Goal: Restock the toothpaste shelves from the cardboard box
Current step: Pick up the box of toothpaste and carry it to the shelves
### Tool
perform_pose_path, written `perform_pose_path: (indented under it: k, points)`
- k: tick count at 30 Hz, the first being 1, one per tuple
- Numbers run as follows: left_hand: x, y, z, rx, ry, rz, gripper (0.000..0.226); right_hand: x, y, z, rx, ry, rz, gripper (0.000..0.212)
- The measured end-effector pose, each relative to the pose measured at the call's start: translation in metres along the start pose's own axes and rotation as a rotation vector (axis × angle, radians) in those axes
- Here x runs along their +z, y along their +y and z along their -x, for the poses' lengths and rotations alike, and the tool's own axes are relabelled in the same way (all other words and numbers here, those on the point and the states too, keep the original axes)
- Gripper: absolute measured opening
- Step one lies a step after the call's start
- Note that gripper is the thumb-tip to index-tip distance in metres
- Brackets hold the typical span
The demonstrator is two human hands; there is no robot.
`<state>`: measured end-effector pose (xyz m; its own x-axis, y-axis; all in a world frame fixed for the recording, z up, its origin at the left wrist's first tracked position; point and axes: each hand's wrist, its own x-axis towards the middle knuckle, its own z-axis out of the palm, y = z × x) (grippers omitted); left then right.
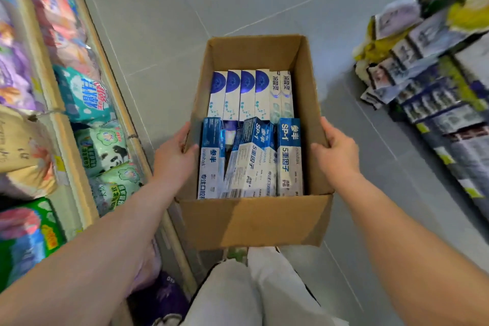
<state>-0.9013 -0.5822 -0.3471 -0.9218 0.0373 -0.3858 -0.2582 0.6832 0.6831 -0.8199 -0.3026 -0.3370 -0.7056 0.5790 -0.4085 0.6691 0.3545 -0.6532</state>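
White trousers (238, 291) at the very bottom, and right above them the cardboard box (254, 222), which looks carried rather than set down, judging by how it hangs over the legs. The left hand (174, 156) clamps the left wall, thumb hooked over the rim to the inside and fingers wrapped on the outside; the right hand (336, 151) does the mirror thing on the right wall. Makes sense, one hand per side keeps an open-topped load level so nothing slides. The toothpaste cartons (251, 167) are all inside the box, none out yet: a near row (288, 156) of blue-and-white ones, a couple leaning crooked, and a far row (246, 95) lined up tidy with round blue marks, leaving a bare strip at the far end. To the left, a shelf unit (66, 140) is stuffed with soft plastic packs (105, 151), panda print and all, not toothpaste as far as I can tell. On the right, stacked packs (428, 92) crowd in, too blurry to read. The grey tiled floor (164, 34) runs between as a narrow aisle, so I'd guess the box has to go down somewhere before either hand is free to pick anything.
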Motion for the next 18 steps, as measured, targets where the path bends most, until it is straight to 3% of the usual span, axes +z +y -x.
perform_pose_path:
  k: [8, 18]
  points:
    - [0.034, 0.077, 0.034, 0.189, -0.160, -0.011, 0.055, -0.072, 0.059, 0.067, 0.158, 0.289, -0.210, 0.061]
    - [0.142, 0.150, 0.135, 0.433, -0.423, -0.186, 0.055, -0.162, 0.185, 0.177, 0.376, 0.560, -0.474, 0.057]
